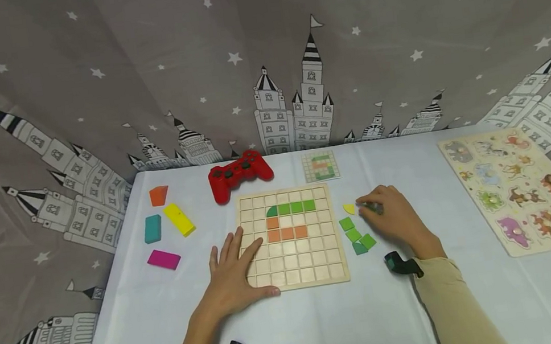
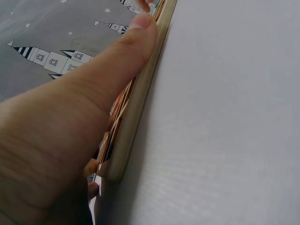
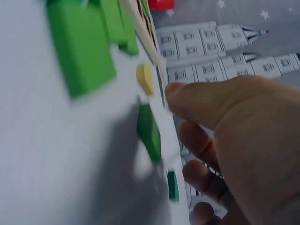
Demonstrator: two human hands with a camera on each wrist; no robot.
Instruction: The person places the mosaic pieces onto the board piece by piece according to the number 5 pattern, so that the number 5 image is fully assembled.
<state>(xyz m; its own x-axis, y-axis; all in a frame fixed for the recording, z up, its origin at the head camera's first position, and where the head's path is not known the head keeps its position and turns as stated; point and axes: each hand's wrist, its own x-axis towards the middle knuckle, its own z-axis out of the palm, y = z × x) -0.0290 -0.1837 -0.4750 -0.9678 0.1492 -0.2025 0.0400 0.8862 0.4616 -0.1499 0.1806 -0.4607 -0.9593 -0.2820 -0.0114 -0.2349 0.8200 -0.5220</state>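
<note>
Left hand point(image 1: 233, 274) spread on board point(image 1: 319, 258), should brace it | right hand point(image 1: 393, 215) by yellow tile point(image 1: 348, 209), pinch: can't tell | we'd grip by edges, check card point(image 1: 309, 175) first

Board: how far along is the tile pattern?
Done: green row and four orange tiles. In hand: left hand rests on the board; right hand among loose green tiles, apparently gripping none. Remaining: likely the lower green band on the card; board's lower rows look bare.

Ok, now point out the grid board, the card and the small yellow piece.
Grid board point(image 1: 289, 247), head view: a bare cell near its middle.
Card point(image 1: 321, 166), head view: middle of its printed face.
Small yellow piece point(image 1: 349, 209), head view: its top face.
</note>
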